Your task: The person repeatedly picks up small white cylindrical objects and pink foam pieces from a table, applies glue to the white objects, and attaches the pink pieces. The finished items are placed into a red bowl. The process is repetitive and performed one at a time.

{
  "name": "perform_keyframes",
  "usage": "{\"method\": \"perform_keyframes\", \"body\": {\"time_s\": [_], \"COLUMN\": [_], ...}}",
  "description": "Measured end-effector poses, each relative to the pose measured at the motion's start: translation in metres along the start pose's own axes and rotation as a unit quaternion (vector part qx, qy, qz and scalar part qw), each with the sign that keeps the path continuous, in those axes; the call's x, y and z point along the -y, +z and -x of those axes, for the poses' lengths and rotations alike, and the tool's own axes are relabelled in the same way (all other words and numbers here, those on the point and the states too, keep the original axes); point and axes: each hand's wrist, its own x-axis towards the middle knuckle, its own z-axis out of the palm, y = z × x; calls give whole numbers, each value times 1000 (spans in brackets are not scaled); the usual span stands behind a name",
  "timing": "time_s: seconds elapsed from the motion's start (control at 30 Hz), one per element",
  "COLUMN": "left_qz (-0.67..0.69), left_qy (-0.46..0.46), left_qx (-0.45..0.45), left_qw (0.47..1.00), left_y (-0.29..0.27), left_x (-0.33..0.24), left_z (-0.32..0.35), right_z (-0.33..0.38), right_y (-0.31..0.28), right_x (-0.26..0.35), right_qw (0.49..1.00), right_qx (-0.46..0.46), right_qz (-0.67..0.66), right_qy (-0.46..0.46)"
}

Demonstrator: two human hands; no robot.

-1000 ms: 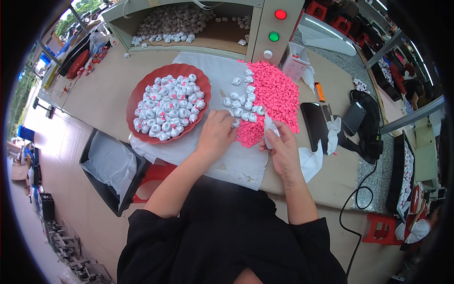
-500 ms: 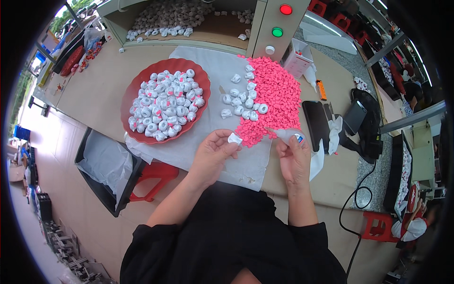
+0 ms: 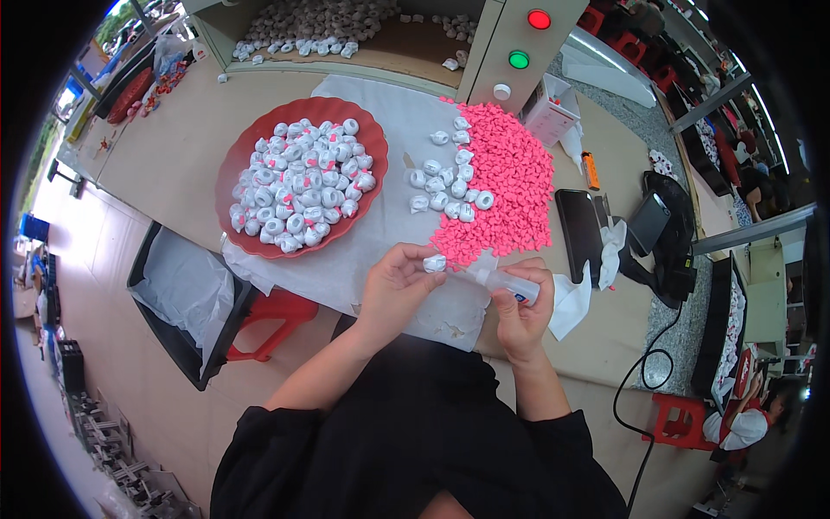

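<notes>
Pinched between the thumb and fingers of my left hand [image 3: 399, 290] is a small white rounded piece [image 3: 434, 263]. My right hand [image 3: 524, 322] is closed around a translucent squeeze bottle [image 3: 510, 285], whose narrow nozzle points left toward that piece. Whether the tip touches it I cannot tell. Just beyond both hands spreads a heap of tiny pink pieces [image 3: 506, 182]. Along its left edge lie several loose white pieces [image 3: 435, 185] on a white sheet [image 3: 367, 277]. Farther left, a red scalloped bowl [image 3: 232, 164] is piled with white pieces, many showing pink bits.
A beige cabinet [image 3: 488, 60] with lit red and green buttons stands at the back, more white pieces inside. To the right lie a dark phone [image 3: 577, 229], an orange lighter [image 3: 590, 170] and crumpled tissue [image 3: 612, 246]. A lined black bin [image 3: 203, 303] sits below left.
My right hand has brought the bottle down and left, from over the pink heap to beside the white piece. My left hand still pinches that piece, now turned differently.
</notes>
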Motion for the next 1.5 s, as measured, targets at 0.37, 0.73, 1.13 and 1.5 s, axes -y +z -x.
{"method": "perform_keyframes", "body": {"time_s": [0.37,0.73,1.13,1.5], "left_qz": [1,0,-5,-6], "left_qy": [-2,-8,2,-11], "left_qx": [-4,-8,-1,-7], "left_qw": [1000,1000,1000,1000], "left_y": [3,4,2,2], "left_x": [-2,-2,1,0], "left_z": [-1,0,0,1], "right_z": [1,0,1,-2], "right_y": [1,1,3,7], "right_x": [2,1,0,0], "right_qw": [998,996,997,988], "right_qx": [35,40,38,34], "right_qz": [58,77,65,117], "right_qy": [-20,-34,-23,-99]}}
